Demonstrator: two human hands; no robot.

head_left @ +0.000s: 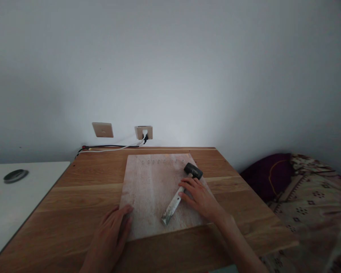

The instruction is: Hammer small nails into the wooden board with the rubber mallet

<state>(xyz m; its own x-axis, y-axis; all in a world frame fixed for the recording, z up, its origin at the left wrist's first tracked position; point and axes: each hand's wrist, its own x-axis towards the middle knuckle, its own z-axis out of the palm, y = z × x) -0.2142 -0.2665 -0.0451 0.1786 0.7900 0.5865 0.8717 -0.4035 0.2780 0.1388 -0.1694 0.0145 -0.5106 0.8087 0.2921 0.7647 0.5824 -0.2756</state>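
A pale, worn wooden board [144, 189] lies flat on the table. On its right half a mallet [173, 206] rests aslant, its black head away from me and its whitish, stained handle pointing toward me. My right hand [199, 197] has its fingers and thumb about the handle just below the head. At the board's near left edge lies my left hand [110, 231], fingers loosely spread and fingertips touching the board. A row of small upright things, probably nails [153, 162], runs along the board's far side; they are too small to tell surely.
The board is on a wooden table [82, 212] against a white wall. Cables [113, 148] run along its back edge to a wall socket [144, 132]. A white surface [5, 212] with a dark oval object [16, 176] adjoins at left. Patterned bedding [309, 201] lies right.
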